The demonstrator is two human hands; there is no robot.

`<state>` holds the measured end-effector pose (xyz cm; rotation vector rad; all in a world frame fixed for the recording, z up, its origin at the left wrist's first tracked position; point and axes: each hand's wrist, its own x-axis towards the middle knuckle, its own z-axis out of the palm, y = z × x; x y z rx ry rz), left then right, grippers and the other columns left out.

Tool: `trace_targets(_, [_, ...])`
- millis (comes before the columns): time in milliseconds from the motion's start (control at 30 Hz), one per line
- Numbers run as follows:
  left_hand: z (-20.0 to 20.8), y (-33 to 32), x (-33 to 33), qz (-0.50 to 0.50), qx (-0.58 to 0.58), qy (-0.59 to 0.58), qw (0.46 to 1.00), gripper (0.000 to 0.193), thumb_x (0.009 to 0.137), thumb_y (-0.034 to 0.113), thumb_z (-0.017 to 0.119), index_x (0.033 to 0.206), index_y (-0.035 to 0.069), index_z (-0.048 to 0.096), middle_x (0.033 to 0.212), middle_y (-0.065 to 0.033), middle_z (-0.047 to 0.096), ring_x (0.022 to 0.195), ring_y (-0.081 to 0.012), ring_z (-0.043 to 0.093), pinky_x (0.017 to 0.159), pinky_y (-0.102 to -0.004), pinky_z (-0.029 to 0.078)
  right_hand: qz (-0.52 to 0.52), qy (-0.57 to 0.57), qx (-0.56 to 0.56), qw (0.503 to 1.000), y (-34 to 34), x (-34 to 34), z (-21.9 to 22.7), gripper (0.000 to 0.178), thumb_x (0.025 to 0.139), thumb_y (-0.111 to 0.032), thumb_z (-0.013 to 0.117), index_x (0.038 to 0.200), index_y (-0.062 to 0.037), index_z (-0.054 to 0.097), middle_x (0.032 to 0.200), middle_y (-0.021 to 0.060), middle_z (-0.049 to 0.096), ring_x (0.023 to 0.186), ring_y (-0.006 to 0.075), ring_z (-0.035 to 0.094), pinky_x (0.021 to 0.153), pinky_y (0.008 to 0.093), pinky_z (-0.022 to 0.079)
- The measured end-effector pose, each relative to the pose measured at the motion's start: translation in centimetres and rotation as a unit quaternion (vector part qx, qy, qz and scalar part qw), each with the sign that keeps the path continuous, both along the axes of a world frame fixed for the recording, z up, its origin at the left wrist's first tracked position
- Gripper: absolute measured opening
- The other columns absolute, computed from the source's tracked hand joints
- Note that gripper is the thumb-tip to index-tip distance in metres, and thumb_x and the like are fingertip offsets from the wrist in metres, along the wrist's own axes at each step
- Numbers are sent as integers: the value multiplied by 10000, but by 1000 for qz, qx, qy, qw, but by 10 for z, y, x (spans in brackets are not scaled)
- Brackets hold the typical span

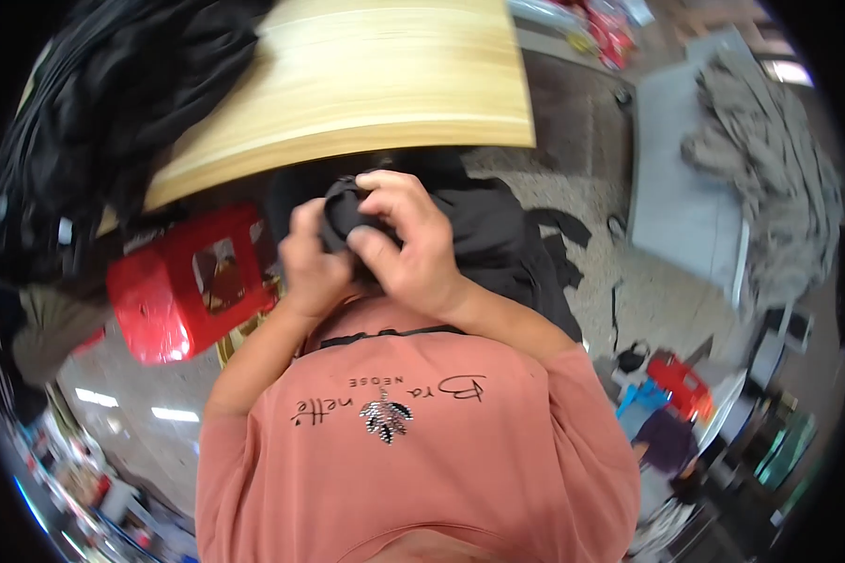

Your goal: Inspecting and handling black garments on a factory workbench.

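When scanned from the left: first a heap of black garments (113,117) over the left end of the table (394,70), then a red plastic stool (150,305) below the table's front edge. Next, the left hand (312,265), blurred, against a bunched piece of black cloth (342,211); impossible to tell whether clamped there or only resting. Between both hands, near the table's edge, that black cloth, apparently midway through being turned or worked by hand. On its right side, the right hand (418,242), with thumb and fingers pinched on the cloth. Likely called for next: a steady right pinch, with the left fingers feeding or straightening the fabric. Farther right, more dark fabric (483,223), then grey cloth (756,136) on a wheeled grey board (671,183).
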<state>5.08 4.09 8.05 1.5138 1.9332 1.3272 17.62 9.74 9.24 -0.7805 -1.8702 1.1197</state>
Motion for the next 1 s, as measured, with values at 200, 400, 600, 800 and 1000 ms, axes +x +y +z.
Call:
trace_targets(200, [79,22,11,-174,139,-67,973,290,746,-48,499,1035,-67,492,980,-126,567,885,-177,541,803,-264,422,311,-102,76,942,-20,18,-15,219,718,-182,560,848,-9,531,770,157,568,732,323,553,645,365,449])
trace_targets(400, [145,14,50,-170,63,-133,974,439,594,115,720,979,-36,573,908,-158,617,815,-229,605,782,-317,468,-213,-524,233,791,1,165,-76,410,791,-301,501,1101,-43,433,1066,144,469,997,286,445,864,340,335])
trace_targets(600, [109,35,133,-379,9,-411,829,304,731,-70,511,1034,-41,527,976,-62,542,897,-126,504,797,-235,389,-393,-713,198,546,-95,364,-4,575,852,-400,453,1312,-71,352,1312,134,386,1218,256,354,1047,318,241])
trace_targets(800, [46,28,238,-487,-159,-341,788,122,726,-45,538,844,-37,568,712,-96,586,663,-146,546,602,-294,442,-375,-663,-255,596,-181,315,24,533,735,-332,555,1191,-70,468,1213,166,455,1148,288,391,983,350,278])
trace_targets(1000, [-40,37,176,-352,-207,-137,902,27,735,-2,550,733,16,570,612,-136,573,499,-230,558,445,-364,455,-29,-587,-189,787,-120,215,-4,188,663,-123,596,781,18,631,814,236,601,793,365,585,727,426,463])
